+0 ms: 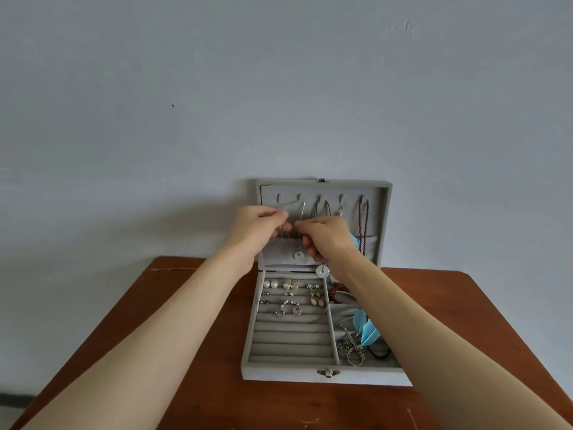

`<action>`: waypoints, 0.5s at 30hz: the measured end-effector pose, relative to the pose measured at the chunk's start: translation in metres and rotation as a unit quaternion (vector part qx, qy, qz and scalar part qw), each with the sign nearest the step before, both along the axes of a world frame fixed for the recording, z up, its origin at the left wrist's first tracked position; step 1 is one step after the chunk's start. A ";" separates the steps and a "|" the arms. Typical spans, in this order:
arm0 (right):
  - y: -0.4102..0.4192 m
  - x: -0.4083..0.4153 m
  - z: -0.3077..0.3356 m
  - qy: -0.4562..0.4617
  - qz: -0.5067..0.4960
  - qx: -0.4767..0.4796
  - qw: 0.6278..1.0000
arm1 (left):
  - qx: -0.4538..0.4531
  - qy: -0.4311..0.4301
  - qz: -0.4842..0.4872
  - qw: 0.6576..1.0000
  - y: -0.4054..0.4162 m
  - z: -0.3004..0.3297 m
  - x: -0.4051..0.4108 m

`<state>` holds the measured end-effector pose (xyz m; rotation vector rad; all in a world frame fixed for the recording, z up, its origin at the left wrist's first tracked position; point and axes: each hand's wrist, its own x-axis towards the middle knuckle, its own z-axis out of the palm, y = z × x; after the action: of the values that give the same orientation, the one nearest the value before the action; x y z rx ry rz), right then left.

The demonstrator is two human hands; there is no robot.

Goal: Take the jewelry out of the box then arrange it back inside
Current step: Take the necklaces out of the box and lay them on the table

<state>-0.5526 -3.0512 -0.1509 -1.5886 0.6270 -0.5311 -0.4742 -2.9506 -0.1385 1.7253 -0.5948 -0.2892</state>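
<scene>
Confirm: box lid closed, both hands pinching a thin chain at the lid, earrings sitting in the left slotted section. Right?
Not quite. The head view shows the lid open and upright against the wall, with necklaces hanging from its hooks. The rest holds: the left hand and right hand pinch a thin chain at the lid, and the earrings sit in the left slotted section.

A brown wooden counter fills the lower part of the view, its top glossy and reddish, with rounded far corners. A few pale scratches mark the counter near its front edge. Behind the counter rises a plain pale grey wall, touching or standing just beside the counter's far edge. On the wall, up and left of the counter, sits a small dark speck. A dark strip of floor shows left of the counter.
</scene>
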 end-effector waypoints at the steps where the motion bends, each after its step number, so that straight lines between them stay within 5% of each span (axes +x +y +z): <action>1: 0.000 0.000 0.001 -0.001 -0.012 -0.010 1.000 | -0.014 0.023 0.001 1.000 0.002 0.004 0.002; 7: -0.008 -0.003 0.026 -0.074 -0.066 -0.040 0.994 | -0.107 0.109 -0.008 0.988 -0.003 0.033 -0.003; 15: 0.003 -0.041 0.031 -0.100 0.011 -0.085 0.991 | -0.190 0.092 -0.003 0.977 0.012 0.053 -0.023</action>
<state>-0.5940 -3.0486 -0.1201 -1.6736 0.4219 -0.7318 -0.4973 -2.9384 -0.0859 1.3121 -0.4839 -0.3128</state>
